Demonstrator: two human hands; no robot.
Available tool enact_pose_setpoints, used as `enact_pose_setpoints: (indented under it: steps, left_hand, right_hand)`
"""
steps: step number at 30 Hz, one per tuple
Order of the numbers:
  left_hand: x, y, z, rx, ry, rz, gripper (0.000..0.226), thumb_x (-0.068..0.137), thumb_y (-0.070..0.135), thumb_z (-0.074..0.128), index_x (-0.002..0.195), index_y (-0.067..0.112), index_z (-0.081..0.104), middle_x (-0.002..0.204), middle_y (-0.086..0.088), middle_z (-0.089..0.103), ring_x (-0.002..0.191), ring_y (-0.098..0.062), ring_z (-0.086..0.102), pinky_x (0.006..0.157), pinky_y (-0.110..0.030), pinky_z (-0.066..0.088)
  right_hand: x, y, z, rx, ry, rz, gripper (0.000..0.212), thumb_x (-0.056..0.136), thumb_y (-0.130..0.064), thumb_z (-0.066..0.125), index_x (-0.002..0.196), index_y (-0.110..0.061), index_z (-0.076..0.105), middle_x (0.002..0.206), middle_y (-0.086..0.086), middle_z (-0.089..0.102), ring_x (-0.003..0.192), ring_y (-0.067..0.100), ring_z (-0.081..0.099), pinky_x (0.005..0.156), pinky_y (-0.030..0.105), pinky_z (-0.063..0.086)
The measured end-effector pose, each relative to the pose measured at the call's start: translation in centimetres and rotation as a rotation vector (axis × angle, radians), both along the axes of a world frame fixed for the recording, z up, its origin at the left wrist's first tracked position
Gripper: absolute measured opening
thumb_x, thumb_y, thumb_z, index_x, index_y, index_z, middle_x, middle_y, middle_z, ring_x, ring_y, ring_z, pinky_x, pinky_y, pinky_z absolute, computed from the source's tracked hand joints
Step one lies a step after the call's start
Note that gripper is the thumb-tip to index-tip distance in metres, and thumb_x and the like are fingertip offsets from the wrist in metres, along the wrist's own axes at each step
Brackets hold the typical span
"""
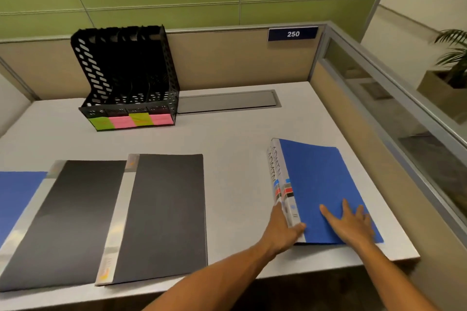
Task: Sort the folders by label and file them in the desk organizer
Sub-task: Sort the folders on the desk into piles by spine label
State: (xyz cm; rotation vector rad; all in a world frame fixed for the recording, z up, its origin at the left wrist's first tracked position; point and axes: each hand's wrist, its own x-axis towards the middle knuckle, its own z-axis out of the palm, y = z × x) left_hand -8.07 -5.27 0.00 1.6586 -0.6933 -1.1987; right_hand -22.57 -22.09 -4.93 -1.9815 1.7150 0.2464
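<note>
- The left hand (283, 231) grips the near end of the spines of the two stacked blue folders (321, 184), thumb curled over the top corner and the fingers hidden down the spine side.
- The right hand (350, 225) lies flat on the top blue cover with its fingers spread and straight, pressing near the front edge; it holds nothing.
- That blue stack sits at the front right of the desk (227, 139), near the desk's right edge. Both white spines face left, each with handwritten letters that seem to read "ADMIN" and small coloured bands.
- At the front left, two black folders lie flat side by side: the right black folder (164, 217) has its silver spine strip overlapping the edge of the left black folder (63, 222).
- A further blue folder (15, 199) shows at the far left edge, partly under the left black one and cut off by the frame.
- Farther back, left of centre, stands the black perforated desk organizer (126, 76), its slots upright. Four sticky notes (131, 120) run along its front lip: green, pink, green, pink. Their writing is too small to read.
- Just right of the organizer, a grey cable hatch (227, 102) is set into the desk.
- On the beige partition behind, a dark blue sign (293, 33) reads 250.
- A potted plant (452, 58) stands beyond the glass at the right.
</note>
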Motion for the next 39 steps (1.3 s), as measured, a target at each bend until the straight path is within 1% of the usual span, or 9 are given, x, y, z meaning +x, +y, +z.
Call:
enact_pose_setpoints:
  steps: [5, 10, 13, 15, 17, 22, 28, 33, 39]
  left_hand:
    - [3.5, 2.0, -1.0, 0.063, -0.053, 0.111, 0.059, 0.091, 0.015, 0.069, 0.136, 0.03, 0.034, 0.137, 0.006, 0.053, 0.124, -0.017, 0.057, 0.1, -0.04, 0.055]
    - [7.9, 6.2, -1.3, 0.096, -0.052, 0.201, 0.05, 0.092, 0.014, 0.065, 0.121, 0.045, 0.038, 0.124, 0.017, 0.058, 0.11, -0.007, 0.063, 0.074, -0.016, 0.057]
    - [10.1, 8.1, -1.4, 0.132, -0.088, 0.263, 0.046, 0.088, 0.013, 0.066, 0.111, 0.046, 0.044, 0.115, 0.023, 0.06, 0.102, 0.001, 0.064, 0.068, -0.008, 0.053]
    - [11.3, 8.6, -1.9, 0.156, -0.091, 0.307, 0.044, 0.084, 0.014, 0.07, 0.111, 0.042, 0.048, 0.117, 0.015, 0.064, 0.099, -0.001, 0.066, 0.072, -0.013, 0.056]
    - [12.1, 8.5, -2.1, 0.202, -0.076, 0.355, 0.047, 0.081, 0.022, 0.075, 0.12, 0.032, 0.05, 0.118, 0.005, 0.066, 0.1, -0.009, 0.068, 0.083, -0.028, 0.06]
    - [13.0, 7.6, -1.9, 0.297, -0.045, 0.424, 0.069, 0.068, 0.042, 0.076, 0.127, 0.022, 0.046, 0.124, -0.005, 0.06, 0.109, -0.026, 0.066, 0.093, -0.047, 0.058]
    - [12.4, 7.0, -1.4, 0.398, -0.191, 0.395, 0.073, 0.082, 0.045, 0.073, 0.142, 0.032, 0.035, 0.139, -0.007, 0.037, 0.126, -0.031, 0.047, 0.103, -0.043, 0.05]
    - [11.8, 7.9, -1.1, 0.355, -0.194, 0.355, 0.07, 0.088, 0.039, 0.071, 0.147, 0.031, 0.034, 0.14, -0.007, 0.048, 0.126, -0.03, 0.052, 0.106, -0.049, 0.049]
    - [9.8, 10.4, -2.0, 0.383, -0.196, 0.371, 0.075, 0.087, 0.043, 0.067, 0.15, 0.036, 0.028, 0.139, -0.004, 0.039, 0.129, -0.028, 0.044, 0.112, -0.046, 0.042]
  right_hand:
    - [4.0, 3.1, 0.1, 0.012, 0.017, 0.099, 0.109, 0.072, -0.096, 0.028, 0.159, -0.035, 0.0, 0.167, 0.011, -0.007, 0.152, 0.039, -0.002, 0.118, 0.06, 0.013]
    - [8.9, 7.1, -0.4, 0.011, 0.039, 0.247, 0.111, 0.071, -0.097, 0.023, 0.158, -0.035, -0.006, 0.166, 0.014, -0.009, 0.151, 0.041, -0.002, 0.12, 0.057, 0.013]
    - [11.2, 9.6, -0.6, -0.01, 0.082, 0.297, 0.11, 0.071, -0.097, 0.021, 0.157, -0.034, -0.006, 0.165, 0.016, -0.006, 0.15, 0.041, 0.003, 0.12, 0.055, 0.014]
    - [12.1, 10.7, -0.5, -0.033, 0.096, 0.312, 0.111, 0.069, -0.098, 0.02, 0.157, -0.034, -0.003, 0.163, 0.017, -0.001, 0.147, 0.041, 0.01, 0.119, 0.053, 0.016]
    - [12.4, 11.1, -0.3, -0.053, 0.099, 0.312, 0.111, 0.068, -0.099, 0.02, 0.156, -0.034, 0.001, 0.161, 0.018, 0.005, 0.144, 0.04, 0.017, 0.118, 0.052, 0.019]
    - [12.4, 10.8, 0.4, -0.07, 0.107, 0.306, 0.111, 0.066, -0.1, 0.025, 0.154, -0.035, 0.007, 0.157, 0.015, 0.016, 0.14, 0.036, 0.025, 0.115, 0.049, 0.025]
    - [12.2, 10.6, 0.9, -0.067, 0.112, 0.308, 0.111, 0.062, -0.101, 0.027, 0.152, -0.037, 0.01, 0.151, 0.011, 0.022, 0.135, 0.032, 0.028, 0.113, 0.047, 0.029]
    - [11.5, 11.0, 1.0, -0.044, 0.122, 0.325, 0.114, 0.059, -0.102, 0.025, 0.153, -0.04, 0.007, 0.154, 0.01, 0.017, 0.137, 0.032, 0.025, 0.113, 0.047, 0.027]
    - [10.0, 12.8, 0.9, -0.022, 0.14, 0.322, 0.116, 0.054, -0.105, 0.022, 0.151, -0.045, 0.002, 0.159, 0.009, 0.009, 0.139, 0.031, 0.022, 0.113, 0.046, 0.026]
